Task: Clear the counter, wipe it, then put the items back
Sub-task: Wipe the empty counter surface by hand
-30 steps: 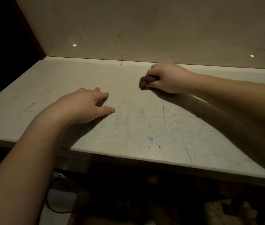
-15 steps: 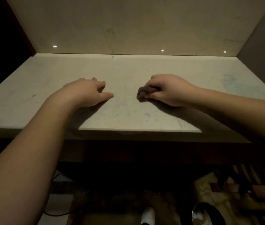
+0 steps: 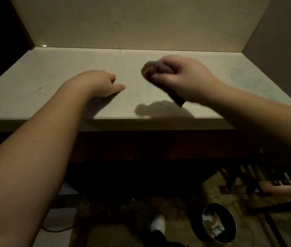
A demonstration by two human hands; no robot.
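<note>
The pale marble counter (image 3: 43,81) stretches across the upper half of the view, lit from above. My left hand (image 3: 100,82) lies palm down on it near the middle, fingers slightly spread, holding nothing. My right hand (image 3: 180,77) is raised above the counter and blurred by motion, closed around a dark brown cloth (image 3: 156,67). One end of the cloth bunches at my fingertips and the other end hangs below my palm. Its shadow falls on the counter close to the front edge.
A stone back wall (image 3: 141,24) and a right side wall (image 3: 283,41) enclose the counter. On the floor below stand a round metal bin (image 3: 219,222) with paper inside, a white shoe (image 3: 158,223) and a wooden slatted piece (image 3: 274,184) at right.
My right hand has lifted off the counter with the cloth and shifted right. The camera has tilted down, showing more floor. My left hand stays flat on the counter.
</note>
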